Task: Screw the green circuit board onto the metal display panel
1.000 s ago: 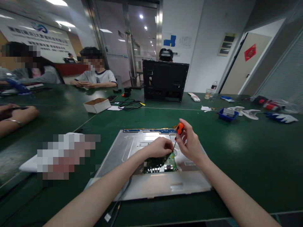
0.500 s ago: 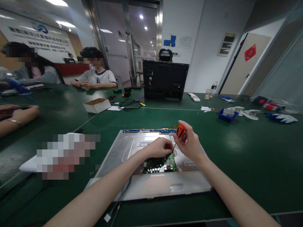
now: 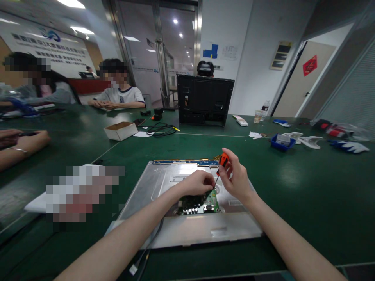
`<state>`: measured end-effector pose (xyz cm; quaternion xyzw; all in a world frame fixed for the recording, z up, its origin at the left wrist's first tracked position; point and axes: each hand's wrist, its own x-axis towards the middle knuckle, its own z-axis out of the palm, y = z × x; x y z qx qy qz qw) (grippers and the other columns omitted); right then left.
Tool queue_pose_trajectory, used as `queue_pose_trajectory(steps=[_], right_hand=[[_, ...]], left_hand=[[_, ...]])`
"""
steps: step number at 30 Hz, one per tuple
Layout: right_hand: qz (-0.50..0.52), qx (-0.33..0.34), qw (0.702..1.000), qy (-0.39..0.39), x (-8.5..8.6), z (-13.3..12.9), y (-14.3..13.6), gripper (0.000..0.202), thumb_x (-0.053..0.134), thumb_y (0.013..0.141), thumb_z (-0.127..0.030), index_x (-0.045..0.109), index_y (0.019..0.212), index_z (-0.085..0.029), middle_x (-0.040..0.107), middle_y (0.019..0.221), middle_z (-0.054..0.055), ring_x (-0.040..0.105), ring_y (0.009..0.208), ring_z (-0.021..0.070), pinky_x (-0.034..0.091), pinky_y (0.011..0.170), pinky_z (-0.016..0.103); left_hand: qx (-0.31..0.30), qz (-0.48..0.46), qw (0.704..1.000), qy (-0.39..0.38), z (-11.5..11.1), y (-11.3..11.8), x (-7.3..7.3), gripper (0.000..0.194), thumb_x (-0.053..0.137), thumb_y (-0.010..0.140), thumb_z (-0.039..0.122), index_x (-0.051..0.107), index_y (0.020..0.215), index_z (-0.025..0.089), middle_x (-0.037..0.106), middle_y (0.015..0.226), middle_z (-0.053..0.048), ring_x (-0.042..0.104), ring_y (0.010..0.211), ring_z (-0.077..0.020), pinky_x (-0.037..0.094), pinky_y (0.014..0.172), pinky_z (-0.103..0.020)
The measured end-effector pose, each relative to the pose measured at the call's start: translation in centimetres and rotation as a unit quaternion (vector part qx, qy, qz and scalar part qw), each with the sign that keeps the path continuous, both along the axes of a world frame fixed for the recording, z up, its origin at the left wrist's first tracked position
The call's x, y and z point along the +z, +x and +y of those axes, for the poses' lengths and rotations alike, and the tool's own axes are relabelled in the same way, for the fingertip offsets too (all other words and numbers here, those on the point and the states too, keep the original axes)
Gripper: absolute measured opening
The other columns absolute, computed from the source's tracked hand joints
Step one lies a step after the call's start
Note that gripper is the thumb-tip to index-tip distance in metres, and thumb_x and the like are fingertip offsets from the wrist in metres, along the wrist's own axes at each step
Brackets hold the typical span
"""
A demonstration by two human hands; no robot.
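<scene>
A flat silver screen panel (image 3: 140, 191) lies on the table in front of me, a green circuit board (image 3: 213, 198) on its middle. In my right hand (image 3: 238, 177) is an orange and black screwdriver (image 3: 223, 159), tilted, its shaft running down to the board's upper right corner. My left hand (image 3: 198, 182) rests over the board with fingertips pinched together beside the screwdriver's tip; whatever they grip is hidden. A narrow blue circuit strip (image 3: 175, 162) runs along the panel's far edge. Near the panel's lower left, a cable with a white plug (image 3: 133, 269) hangs off.
Ahead are an open white box (image 3: 120, 131), a black cable (image 3: 161, 129) and a standing black monitor housing (image 3: 205, 100). A blue tray (image 3: 281, 142) sits at the right. Two people sit at the left, and another person's hands (image 3: 29, 144) reach in there.
My right-hand fingers have shifted on the screwdriver handle, which shows more of its length now. The left hand has stayed in place.
</scene>
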<state>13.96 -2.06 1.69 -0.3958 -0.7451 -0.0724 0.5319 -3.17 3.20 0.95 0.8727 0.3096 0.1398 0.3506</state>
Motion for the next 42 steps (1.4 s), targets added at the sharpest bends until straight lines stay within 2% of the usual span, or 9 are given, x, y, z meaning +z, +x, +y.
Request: queue_pose_trajectory(steps=[13, 20, 24, 36, 42], right_hand=[[0.024, -0.012, 1.000, -0.007, -0.61, 0.44, -0.05, 0.042, 0.061, 0.094, -0.032, 0.047, 0.133, -0.024, 0.055, 0.066, -0.007, 0.052, 0.046, 0.0095, 0.042, 0.045, 0.019], [0.003, 0.013, 1.000, -0.007, 0.01, -0.04, -0.07, 0.047, 0.050, 0.097, -0.023, 0.039, 0.142, -0.024, 0.061, 0.075, -0.003, 0.056, 0.051, 0.0105, 0.045, 0.047, 0.020], [0.005, 0.013, 1.000, -0.001, 0.08, -0.06, -0.11, 0.049, 0.049, 0.095, -0.019, 0.038, 0.143, -0.024, 0.060, 0.073, -0.004, 0.057, 0.051, 0.0110, 0.047, 0.049, 0.020], [0.013, -0.006, 1.000, -0.004, -0.39, 0.34, -0.15, 0.041, 0.059, 0.094, -0.026, 0.050, 0.134, -0.025, 0.064, 0.077, -0.003, 0.053, 0.048, 0.0095, 0.045, 0.046, 0.021], [-0.001, 0.010, 1.000, -0.014, 0.10, -0.06, -0.06, 0.048, 0.054, 0.094, -0.022, 0.045, 0.141, -0.026, 0.066, 0.083, 0.000, 0.055, 0.051, 0.0106, 0.047, 0.047, 0.022]], left_hand=[[-0.002, -0.008, 1.000, 0.000, 0.02, -0.05, -0.30, 0.011, 0.059, 0.072, 0.010, 0.069, 0.073, 0.015, 0.067, 0.070, 0.000, 0.059, 0.066, -0.0152, 0.043, 0.066, -0.023], [-0.002, -0.009, 1.000, 0.001, -0.05, 0.01, -0.16, 0.010, 0.059, 0.072, 0.010, 0.068, 0.072, 0.015, 0.063, 0.065, 0.002, 0.056, 0.063, -0.0140, 0.041, 0.063, -0.022], [0.000, -0.009, 1.000, -0.001, -0.15, -0.01, -0.04, 0.009, 0.060, 0.072, 0.010, 0.067, 0.072, 0.015, 0.063, 0.065, 0.002, 0.055, 0.062, -0.0135, 0.041, 0.063, -0.022], [0.001, -0.012, 1.000, -0.006, -0.01, 0.02, -0.31, 0.010, 0.059, 0.072, 0.011, 0.068, 0.073, 0.015, 0.066, 0.068, 0.000, 0.059, 0.065, -0.0152, 0.044, 0.065, -0.023], [-0.006, -0.007, 1.000, -0.004, 0.00, -0.03, 0.04, 0.012, 0.061, 0.073, 0.011, 0.071, 0.080, 0.013, 0.070, 0.075, -0.002, 0.061, 0.070, -0.0166, 0.045, 0.069, -0.024]])
